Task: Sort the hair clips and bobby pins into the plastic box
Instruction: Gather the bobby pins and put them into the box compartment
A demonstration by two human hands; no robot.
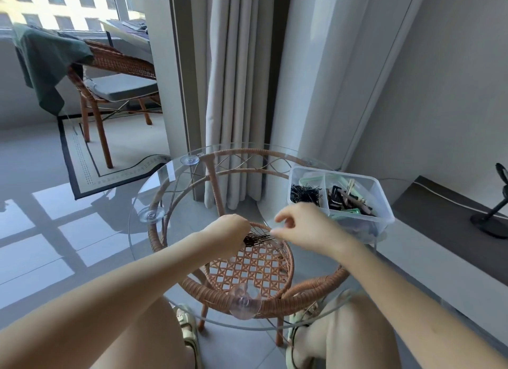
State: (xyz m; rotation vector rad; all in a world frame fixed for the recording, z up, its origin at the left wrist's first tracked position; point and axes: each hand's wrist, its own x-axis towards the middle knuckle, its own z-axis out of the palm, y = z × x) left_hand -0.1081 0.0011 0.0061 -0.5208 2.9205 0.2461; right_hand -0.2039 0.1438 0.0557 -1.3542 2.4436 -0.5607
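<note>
A bundle of dark bobby pins is gripped in the curled fingers of the left hand, above the middle of the round glass tabletop. The right hand is held just beside the pin tips, thumb and forefinger slightly apart. Whether a pin is pinched cannot be told. The clear rectangular plastic box is located at the far right. Its left compartment contains black bobby pins and its right compartment contains mixed hair clips.

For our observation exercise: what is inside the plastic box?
Black bobby pins in its left compartment, mixed hair clips in the right. The right hand hides the near left corner.
</note>
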